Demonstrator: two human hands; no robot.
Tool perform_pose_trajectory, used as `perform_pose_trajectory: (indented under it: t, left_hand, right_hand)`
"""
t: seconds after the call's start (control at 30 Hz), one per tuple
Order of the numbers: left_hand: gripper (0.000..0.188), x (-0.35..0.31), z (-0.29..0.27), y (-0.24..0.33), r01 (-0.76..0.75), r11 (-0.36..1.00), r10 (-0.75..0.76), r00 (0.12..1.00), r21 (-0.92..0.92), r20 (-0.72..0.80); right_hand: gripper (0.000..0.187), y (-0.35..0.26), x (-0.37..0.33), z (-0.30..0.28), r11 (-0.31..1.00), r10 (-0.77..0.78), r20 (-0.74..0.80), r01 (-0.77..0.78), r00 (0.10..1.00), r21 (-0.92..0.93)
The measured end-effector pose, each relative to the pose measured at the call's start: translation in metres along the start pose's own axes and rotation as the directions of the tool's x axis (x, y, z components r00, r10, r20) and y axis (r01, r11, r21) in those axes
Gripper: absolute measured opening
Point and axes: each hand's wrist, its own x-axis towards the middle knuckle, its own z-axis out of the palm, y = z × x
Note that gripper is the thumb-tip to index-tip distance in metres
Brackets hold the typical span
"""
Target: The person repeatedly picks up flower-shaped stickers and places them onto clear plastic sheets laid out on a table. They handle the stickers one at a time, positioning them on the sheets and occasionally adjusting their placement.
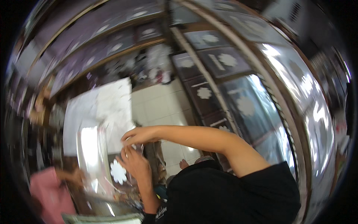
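A dark, flat package [130, 180] with a white flower-shaped label [118, 172] lies at the near end of the pale work table [112, 100]. My left hand [135, 164] rests over the package beside the label, its fingers bent and somewhat apart. Just beyond it, my right hand [140, 135] reaches across from the right with fingers and thumb drawn together. Its fingertips almost meet those of my left hand. Whatever lies between the right fingertips is too small and blurred to name. Left of the package is a shiny, clear plastic sheet [89, 149], bright with glare.
A person in a pink shirt [50, 192] is at the lower left, a hand [77, 177] by the plastic sheet. Racks of wrapped packages with white flower labels [227, 59] line the right and far sides. Tiled floor [160, 102] lies between table and racks.
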Motion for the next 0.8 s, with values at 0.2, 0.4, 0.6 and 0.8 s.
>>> perform_pose_trajectory:
  t: [0.2, 0.4, 0.6, 0.8]
  left_hand:
    - [0.053, 0.005, -0.039, 0.078, -0.193, 0.976, 0.19, 0.981, -0.101, -0.032]
    - [0.058, -0.019, -0.097, 0.133, -0.308, 0.923, 0.279, 0.948, -0.23, -0.154]
    - [0.08, -0.086, -0.183, 0.161, -0.574, 0.73, 0.405, 0.801, -0.372, -0.442]
    - [0.07, -0.129, -0.196, 0.139, -0.802, 0.515, 0.193, 0.452, -0.302, -0.871]
  right_hand:
    - [0.022, -0.018, -0.005, -0.042, 0.856, -0.171, -0.319, -0.02, 0.932, -0.517]
    - [0.025, -0.092, -0.097, -0.014, 0.274, -0.316, -0.314, -0.231, 0.895, -0.934]
    - [0.031, -0.162, -0.272, 0.065, 0.106, -0.424, -0.287, -0.268, 0.859, -0.958]
    - [0.028, -0.206, -0.521, 0.112, 0.622, -0.447, -0.63, -0.285, 0.635, -0.729]
